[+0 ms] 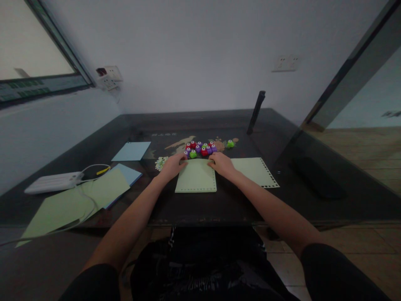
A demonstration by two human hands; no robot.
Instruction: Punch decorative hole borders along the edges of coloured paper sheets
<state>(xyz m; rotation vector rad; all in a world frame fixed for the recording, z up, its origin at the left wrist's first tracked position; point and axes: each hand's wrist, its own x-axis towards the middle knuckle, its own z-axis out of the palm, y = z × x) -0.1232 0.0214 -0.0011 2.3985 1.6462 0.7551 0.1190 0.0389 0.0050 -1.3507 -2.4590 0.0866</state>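
Observation:
A pale green sheet of paper (196, 177) lies in front of me on the dark table, with a row of small marks along its right and lower edges. My left hand (173, 165) is at its upper left corner, fingers closed on the edge. At the upper right corner, my right hand (222, 164) grips the paper with curled fingers. Just beyond the sheet sits a cluster of small red, purple and green pieces with white eye-like tops (204, 151). A similar green piece (230, 144) stands apart to the right.
Another pale sheet with holes along its edges (255, 171) lies beside my right forearm. Leftward are a blue sheet (131, 151), green sheets (72, 205) and a white power bank (53, 182) with a cable. A black upright bar (256, 112) stands at the back; a dark object (316, 177) lies right.

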